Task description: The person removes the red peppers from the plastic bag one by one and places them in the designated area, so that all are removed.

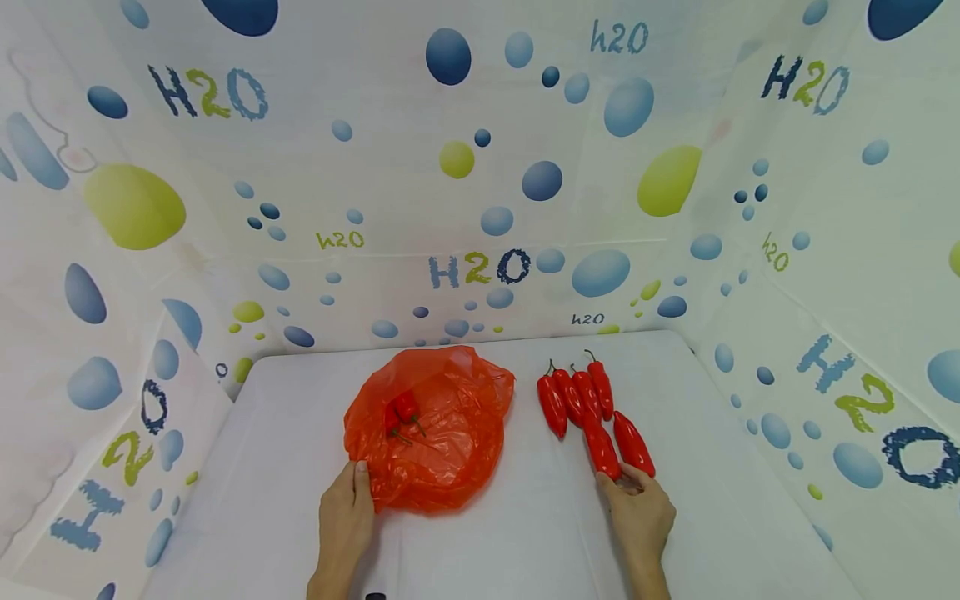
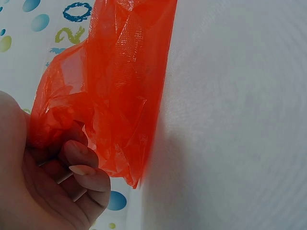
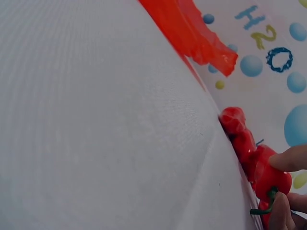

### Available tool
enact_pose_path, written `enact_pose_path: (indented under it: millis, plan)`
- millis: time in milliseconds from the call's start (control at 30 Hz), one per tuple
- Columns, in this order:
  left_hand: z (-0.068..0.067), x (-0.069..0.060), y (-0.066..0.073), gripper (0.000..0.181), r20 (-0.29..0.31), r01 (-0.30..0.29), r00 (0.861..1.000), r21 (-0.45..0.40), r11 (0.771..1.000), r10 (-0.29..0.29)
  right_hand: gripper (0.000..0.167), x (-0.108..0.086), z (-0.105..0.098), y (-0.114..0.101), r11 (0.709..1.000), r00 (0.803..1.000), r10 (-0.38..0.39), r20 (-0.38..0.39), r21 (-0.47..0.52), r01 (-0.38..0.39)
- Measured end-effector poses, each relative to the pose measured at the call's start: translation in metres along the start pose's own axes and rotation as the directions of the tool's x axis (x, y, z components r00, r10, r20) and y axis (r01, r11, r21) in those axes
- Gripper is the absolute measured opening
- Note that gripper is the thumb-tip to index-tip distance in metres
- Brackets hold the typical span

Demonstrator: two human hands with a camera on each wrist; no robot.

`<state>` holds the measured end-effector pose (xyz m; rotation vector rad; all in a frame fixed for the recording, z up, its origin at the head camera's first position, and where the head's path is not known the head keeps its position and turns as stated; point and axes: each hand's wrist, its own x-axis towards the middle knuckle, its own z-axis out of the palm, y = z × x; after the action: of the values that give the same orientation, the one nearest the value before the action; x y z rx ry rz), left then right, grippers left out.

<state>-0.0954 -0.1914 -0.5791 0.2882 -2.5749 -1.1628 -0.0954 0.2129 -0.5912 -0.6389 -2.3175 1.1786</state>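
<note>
My left hand (image 1: 347, 512) grips the near left edge of an orange-red plastic bag (image 1: 457, 492), which lies spread with its mouth turned up. In the left wrist view the fingers (image 2: 91, 179) curl at the crumpled film. Inside the bag are red peppers (image 1: 406, 407) with green stems. My right hand (image 1: 642, 510) pinches a long, shiny red pepper (image 1: 601, 450) by its stem end; the green stem shows in the right wrist view. Just right of that one lies another red pepper (image 1: 633, 444). Beyond it are several more red peppers (image 1: 552, 407), side by side, stems pointing away.
A white-covered table (image 1: 712, 500) carries everything. Behind it and on both sides hang white curtains (image 1: 390, 158) printed with blue and green spots and "H2O". A small dark object (image 1: 376, 596) shows at the near edge, too cut off to identify.
</note>
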Motion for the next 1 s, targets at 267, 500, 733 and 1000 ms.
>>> enact_pose_path:
  millis: [267, 500, 733, 1000]
  plan:
    - [-0.001, 0.000, 0.001, 0.038, -0.006, -0.002, 1.000, 0.015, 1.000, 0.002, 0.047, 0.001, 0.002, 0.002, 1.000, 1.000, 0.012, 0.018, -0.027, -0.012]
    - [-0.002, 0.000, 0.002, 0.038, 0.000, 0.008, 1.000, 0.008, 1.000, -0.008, 0.045, 0.003, 0.001, 0.003, 0.999, 0.999, -0.008, 0.033, -0.042, 0.009]
    - [-0.003, 0.000, 0.001, 0.039, 0.014, 0.020, 1.000, 0.010, 1.000, -0.021, 0.047, 0.002, 0.001, -0.002, 0.998, 1.000, -0.004, 0.010, -0.058, 0.004]
    - [-0.002, 0.001, 0.000, 0.039, 0.007, 0.015, 1.000, 0.004, 1.000, -0.015, 0.043, 0.003, 0.000, -0.022, 0.999, 1.000, -0.005, -0.018, -0.039, 0.004]
